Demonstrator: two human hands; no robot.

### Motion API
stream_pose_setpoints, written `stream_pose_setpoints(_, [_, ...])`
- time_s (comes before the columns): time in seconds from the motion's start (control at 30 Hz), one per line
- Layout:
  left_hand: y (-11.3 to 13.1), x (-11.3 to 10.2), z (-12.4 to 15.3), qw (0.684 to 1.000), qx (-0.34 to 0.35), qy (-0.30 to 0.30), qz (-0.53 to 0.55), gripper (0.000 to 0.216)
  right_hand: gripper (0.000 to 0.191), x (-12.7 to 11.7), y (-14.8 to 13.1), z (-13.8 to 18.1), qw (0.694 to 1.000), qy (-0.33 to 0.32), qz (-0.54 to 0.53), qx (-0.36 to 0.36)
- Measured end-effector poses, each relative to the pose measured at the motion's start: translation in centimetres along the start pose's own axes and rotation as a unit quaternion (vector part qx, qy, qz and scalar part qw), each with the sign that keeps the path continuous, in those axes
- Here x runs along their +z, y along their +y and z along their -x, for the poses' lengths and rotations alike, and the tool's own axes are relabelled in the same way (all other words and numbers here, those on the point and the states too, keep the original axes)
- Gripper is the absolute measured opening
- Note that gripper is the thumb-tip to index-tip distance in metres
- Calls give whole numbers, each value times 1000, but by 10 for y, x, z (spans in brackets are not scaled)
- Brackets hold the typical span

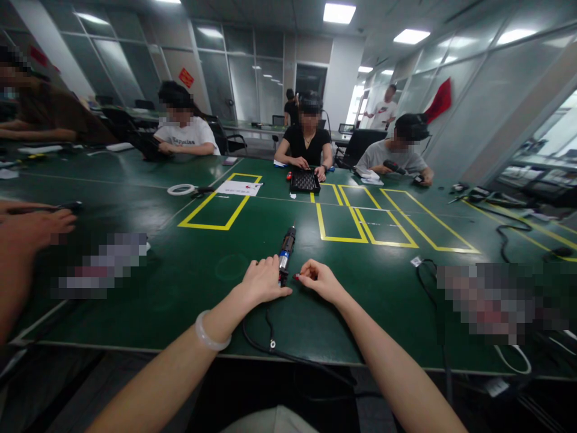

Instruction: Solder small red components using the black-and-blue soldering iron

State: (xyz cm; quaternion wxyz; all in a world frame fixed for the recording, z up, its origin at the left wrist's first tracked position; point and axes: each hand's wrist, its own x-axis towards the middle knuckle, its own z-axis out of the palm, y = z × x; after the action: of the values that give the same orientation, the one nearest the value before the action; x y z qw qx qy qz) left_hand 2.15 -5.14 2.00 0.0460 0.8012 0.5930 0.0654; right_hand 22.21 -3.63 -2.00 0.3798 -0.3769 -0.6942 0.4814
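Note:
On the green table (pixel 198 288) lies a slim electric screwdriver (pixel 285 245), black with a blue and silver band, its thin bit pointing away from me. My left hand (pixel 261 280), with a pale bangle on the wrist, is closed at its rear end, fingers along the left side and thumb behind. Just to the right, my right hand (pixel 319 281) pinches a small red and dark piece (pixel 296 276), too small to name. It is held close beside the screwdriver's rear. A black cord (pixel 265 349) runs along the table edge below my hands.
Yellow tape rectangles (pixel 205 227) mark the table. A white sheet (pixel 238 189) and a white tape roll (pixel 181 189) lie ahead. Across sits a person with a black tray (pixel 305 181); another holds a power tool (pixel 393 167). A co-worker's hand (pixel 40 222) is at left; cables (pixel 428 282) lie right.

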Motion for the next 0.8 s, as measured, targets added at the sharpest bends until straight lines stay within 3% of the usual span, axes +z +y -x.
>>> stream_pose_setpoints(0.13, [5,-7,2,999,-9,-40,-17,93,28,2,-1,0,1000,-7,24,-10])
stream_pose_setpoints(0.43, [15,-14,5,997,-20,-61,-42,94,19,11,-2,-1,998,-28,61,-20])
stream_pose_setpoints(0.63, [23,-12,7,998,-17,-48,-49,94,14,14,-3,0,992,-24,124,-24])
stream_pose_setpoints(0.8, [25,-13,8,998,-22,-39,-45,91,15,15,0,-1,997,-27,69,-36])
